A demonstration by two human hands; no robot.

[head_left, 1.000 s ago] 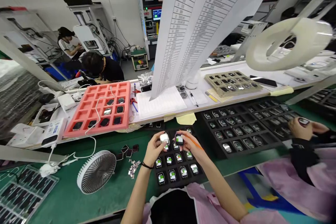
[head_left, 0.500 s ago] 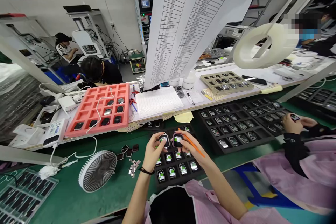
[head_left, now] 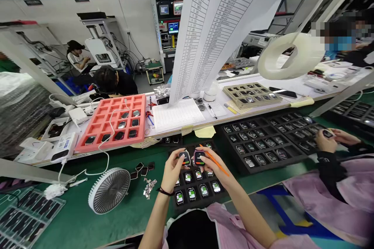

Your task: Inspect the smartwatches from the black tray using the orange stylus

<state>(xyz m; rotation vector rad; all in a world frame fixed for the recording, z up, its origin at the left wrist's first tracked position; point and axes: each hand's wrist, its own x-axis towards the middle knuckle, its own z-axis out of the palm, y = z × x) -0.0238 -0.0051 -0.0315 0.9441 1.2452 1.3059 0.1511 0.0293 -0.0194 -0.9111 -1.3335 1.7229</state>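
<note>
My left hand [head_left: 175,171] grips a square black smartwatch body [head_left: 184,158] by its edges, screen upward. My right hand [head_left: 214,165] holds a second smartwatch body [head_left: 199,158] beside it, and an orange stylus [head_left: 216,165] lies between its fingers. Both hands hover over a black foam tray [head_left: 172,198], whose pockets hold several watches with lit screens. My hands hide the tray's upper pockets. Small black frames [head_left: 139,166] and loose metal strips [head_left: 149,188] lie on the green mat [head_left: 78,186] to the left.
A co-worker's hand [head_left: 325,141] holds a watch over a large black foam tray [head_left: 263,159] on my right. A desk fan [head_left: 109,190] stands left of my hands. Behind rise a pink tray [head_left: 109,122], a paper sheet [head_left: 178,114] and a hanging tape roll [head_left: 289,56].
The left hand's watch, showing a white back a second ago, now shows its screen. Both hands stay over the tray, and the whole view has shifted slightly.
</note>
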